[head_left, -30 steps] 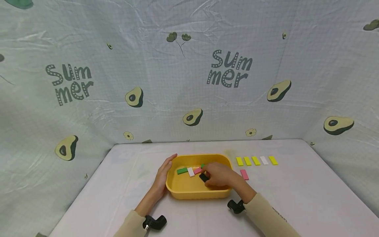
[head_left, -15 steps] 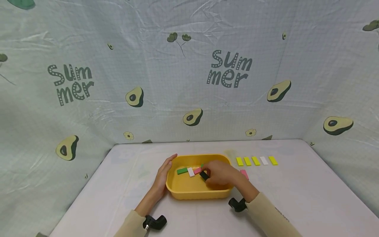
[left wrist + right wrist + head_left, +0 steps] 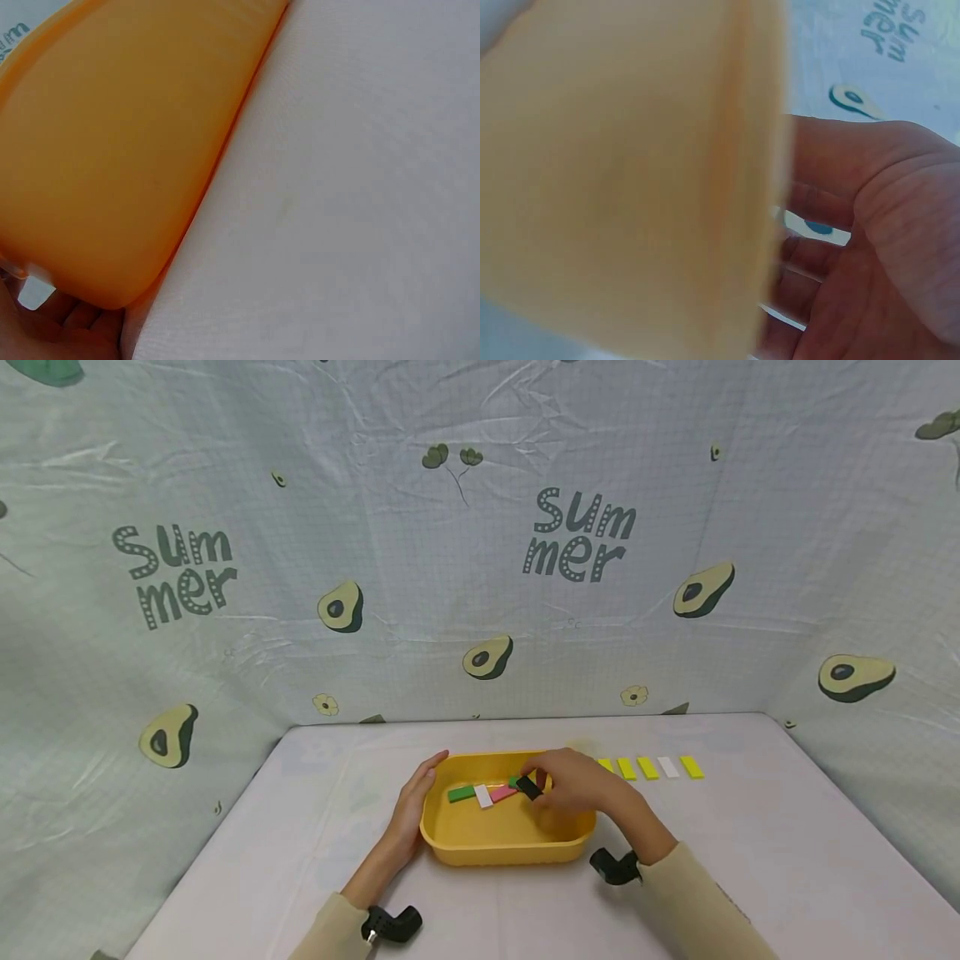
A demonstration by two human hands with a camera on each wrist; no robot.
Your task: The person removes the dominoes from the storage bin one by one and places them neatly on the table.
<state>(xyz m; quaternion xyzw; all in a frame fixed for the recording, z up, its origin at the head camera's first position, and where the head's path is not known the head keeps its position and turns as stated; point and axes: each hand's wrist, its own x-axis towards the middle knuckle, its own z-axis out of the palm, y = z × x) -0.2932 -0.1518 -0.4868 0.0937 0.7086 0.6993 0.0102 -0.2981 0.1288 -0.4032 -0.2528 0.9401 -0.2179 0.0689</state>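
- Yellow in colour, the basin (image 3: 510, 856) is seen in the head view on the white tabletop (image 3: 810, 860); its outer left wall is touched by the left hand (image 3: 409, 803), fingers extended.
- Within the basin's outline, a black block (image 3: 529, 788) is pinched by the right hand (image 3: 576, 781); the hands are kept apart, and whether the basin floor is touched by the block cannot be told.
- Beside it, a green block (image 3: 461, 793), a white block (image 3: 483, 797) and a pink block (image 3: 503, 793) are fully or nearly shown, while a second green block (image 3: 513, 782) is partly covered.
- Much of the basin's right side is masked by the right hand, and the nearest block of the mostly yellow row (image 3: 647, 767) is cut short.
- Since the earlier frame, the black block and right hand have been shifted rearward and to the right; the pink block on the table has been covered. The left hand's place is unchanged.
- From the left wrist, the basin's wall is mostly shown; the left hand is cut off at the lower corner.
- From the right wrist, the fingertips are hidden behind the blurred basin wall.
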